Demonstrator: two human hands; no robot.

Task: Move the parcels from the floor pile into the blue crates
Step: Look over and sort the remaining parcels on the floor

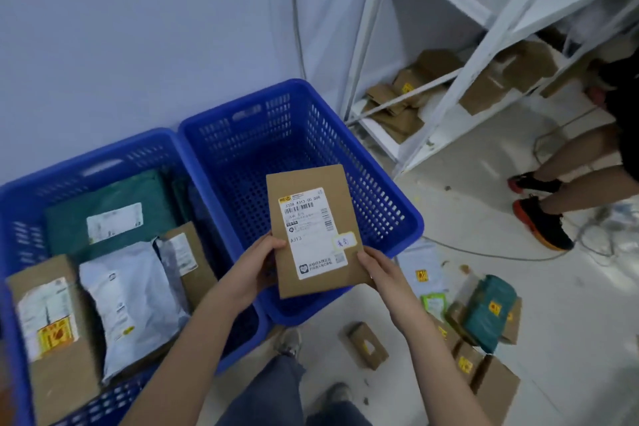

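Note:
I hold a flat brown cardboard parcel with a white shipping label above the right blue crate, which looks empty inside. My left hand grips the parcel's left edge and my right hand grips its lower right corner. The left blue crate holds a green mailer, a grey poly bag and brown boxes. The floor pile of brown boxes, a teal bag and flat mailers lies at the lower right.
A white metal shelf rack with cardboard boxes stands at the upper right. Another person's legs and black-and-orange shoes are at the right, with cables on the floor nearby. A small brown box lies by my feet.

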